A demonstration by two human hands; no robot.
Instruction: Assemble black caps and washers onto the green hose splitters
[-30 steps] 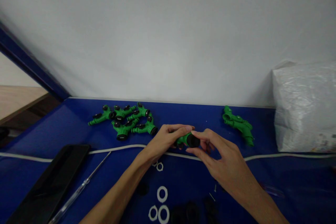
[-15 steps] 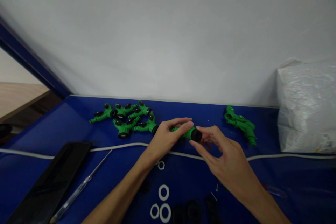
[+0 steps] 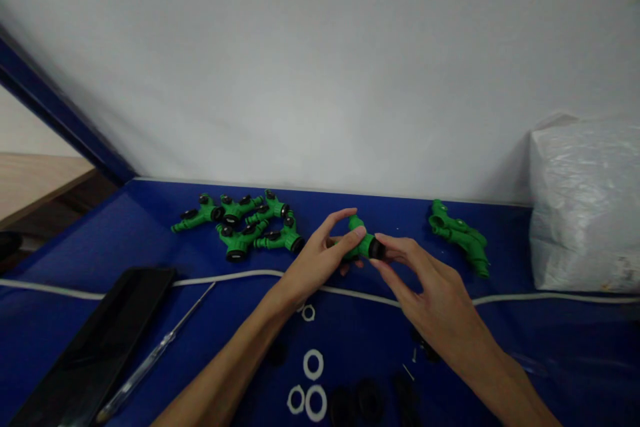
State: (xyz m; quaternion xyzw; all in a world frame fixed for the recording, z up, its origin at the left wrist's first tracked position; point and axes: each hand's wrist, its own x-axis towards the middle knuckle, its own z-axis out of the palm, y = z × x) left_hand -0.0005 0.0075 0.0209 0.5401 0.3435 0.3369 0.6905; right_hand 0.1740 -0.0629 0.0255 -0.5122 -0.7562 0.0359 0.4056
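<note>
Above the blue table, both hands hold one green hose splitter [image 3: 367,245] with a black collar [image 3: 377,249] at its right end. My left hand [image 3: 327,247] is closed round the green body, hiding part of it. The thumb and fingers of my right hand [image 3: 420,273] pinch the black collar. Several similar green hose splitters [image 3: 240,240] with black knobs lie to the left of my left hand. Two green splitter bodies [image 3: 460,233] without black parts seem to lie together at the right.
White rings [image 3: 313,364], dark round parts [image 3: 370,400] and small screws [image 3: 409,371] lie in front. At the left are a screwdriver [image 3: 155,353] and a black phone-like slab [image 3: 105,347]. A white cable [image 3: 240,275] crosses the table. A plastic-wrapped package [image 3: 585,207] stands at the right.
The held splitter has turned between my hands, so one green branch now points up and the black collar faces more to the right. My left fingers have shifted around it.
</note>
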